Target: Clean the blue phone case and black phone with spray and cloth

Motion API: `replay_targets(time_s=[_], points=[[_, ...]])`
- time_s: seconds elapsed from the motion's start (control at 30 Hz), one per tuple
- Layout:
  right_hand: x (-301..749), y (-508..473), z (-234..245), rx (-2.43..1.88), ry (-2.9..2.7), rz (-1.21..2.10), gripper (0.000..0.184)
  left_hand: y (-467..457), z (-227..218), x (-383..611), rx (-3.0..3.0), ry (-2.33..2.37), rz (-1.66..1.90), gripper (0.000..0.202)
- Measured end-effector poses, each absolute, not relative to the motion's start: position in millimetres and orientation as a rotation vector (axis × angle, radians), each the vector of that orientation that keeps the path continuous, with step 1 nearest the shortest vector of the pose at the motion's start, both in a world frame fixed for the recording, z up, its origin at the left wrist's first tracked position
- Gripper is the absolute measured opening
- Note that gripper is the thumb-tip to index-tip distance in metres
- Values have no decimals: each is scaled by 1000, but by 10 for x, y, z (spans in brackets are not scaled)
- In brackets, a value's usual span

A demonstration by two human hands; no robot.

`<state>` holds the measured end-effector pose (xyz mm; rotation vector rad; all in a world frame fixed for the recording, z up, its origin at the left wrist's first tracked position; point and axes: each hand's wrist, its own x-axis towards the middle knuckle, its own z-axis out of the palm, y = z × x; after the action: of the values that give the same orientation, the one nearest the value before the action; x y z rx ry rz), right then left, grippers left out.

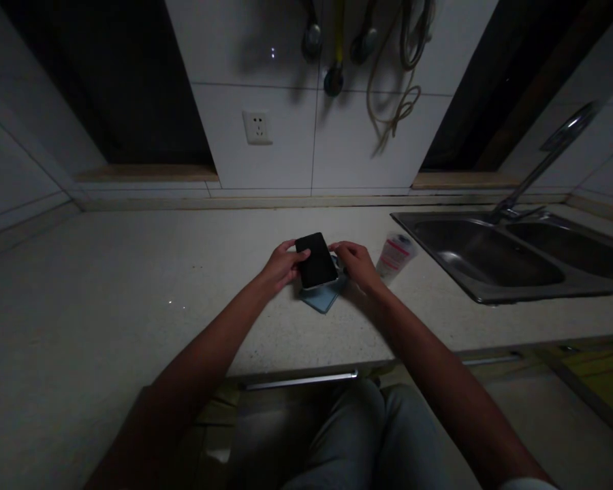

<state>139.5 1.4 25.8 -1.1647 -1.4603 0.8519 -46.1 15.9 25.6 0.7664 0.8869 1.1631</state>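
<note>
A smartphone (317,262) with a black screen is held tilted above the counter. My left hand (282,267) grips it by its left edge, thumb over the front. At the phone's upper right edge is my right hand (355,260), its fingers curled in a pinch. Whether they touch the phone or hold something small is hidden. Beneath the phone, a flat light-blue object (321,299), like a phone case, rests on the counter, partly covered. Just right of my right hand, a clear plastic cup (396,254) with red print leans or lies on the counter.
The pale counter (148,286) runs along a tiled wall with a socket (257,128). To the right is a double steel sink (477,286) with a faucet (536,170). Pipe valves (333,80) and a tied cord (401,109) hang on the wall.
</note>
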Motion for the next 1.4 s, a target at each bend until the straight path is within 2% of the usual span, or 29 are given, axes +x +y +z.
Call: replay_targets(time_s=[0.17, 0.3, 0.47, 0.7, 0.97, 1.17, 1.4], points=[[1498, 89, 209, -1304, -1396, 581, 32, 235, 138, -479, 910, 1070, 1137, 31], [1540, 107, 180, -1517, -1506, 445, 25, 223, 80, -444, 1070, 1092, 1122, 33], [1541, 18, 239, -1813, -1700, 305, 26, 170, 112, -413, 1236, 1093, 1064, 38], [1523, -94, 355, -2001, -1837, 251, 31, 155, 105, -381, 1288, 1087, 1026, 41], [1531, -197, 403, -2093, -1927, 180, 36, 151, 95, -280, 1296, 1154, 1038, 34], [1531, -259, 389, -2205, -1933, 182, 39, 187, 16, -280, 1336, 1174, 1048, 36], [1562, -293, 346, -2250, -1897, 178, 39, 242, -45, -284, 1565, 1271, 1076, 30]])
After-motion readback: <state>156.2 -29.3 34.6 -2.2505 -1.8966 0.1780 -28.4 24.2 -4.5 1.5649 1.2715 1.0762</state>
